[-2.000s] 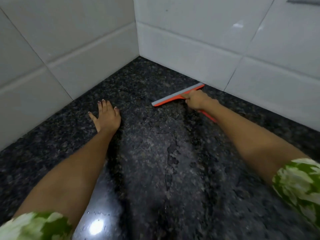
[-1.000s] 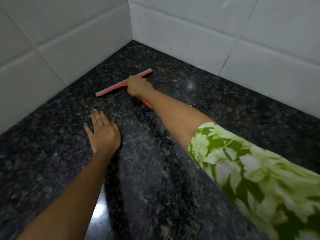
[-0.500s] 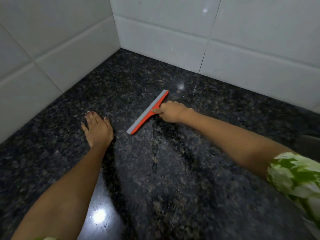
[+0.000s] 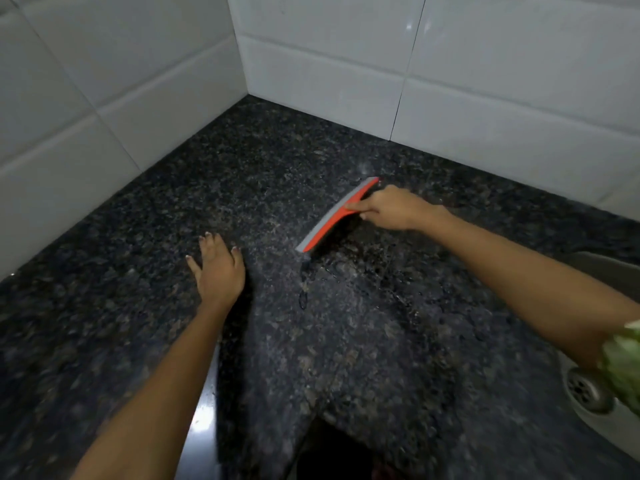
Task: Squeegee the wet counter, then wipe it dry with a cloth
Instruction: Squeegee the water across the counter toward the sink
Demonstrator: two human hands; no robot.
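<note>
An orange squeegee (image 4: 332, 216) with a grey rubber blade rests slanted on the dark speckled granite counter (image 4: 242, 174), right of centre. My right hand (image 4: 391, 207) grips its handle from the right side. Beads and streaks of water (image 4: 304, 296) lie on the stone just below the blade's near end. My left hand (image 4: 216, 268) lies flat on the counter to the left of the squeegee, fingers spread, holding nothing. No cloth is in view.
White tiled walls (image 4: 346, 64) meet in a corner at the back and run along the left side. A steel sink (image 4: 588, 403) with its drain sits at the right edge. The counter's front edge drops off near the bottom centre.
My right hand has carried the squeegee from the back corner toward the right and turned the blade to a steeper slant. A water trail now shows below it. My left hand stayed planted.
</note>
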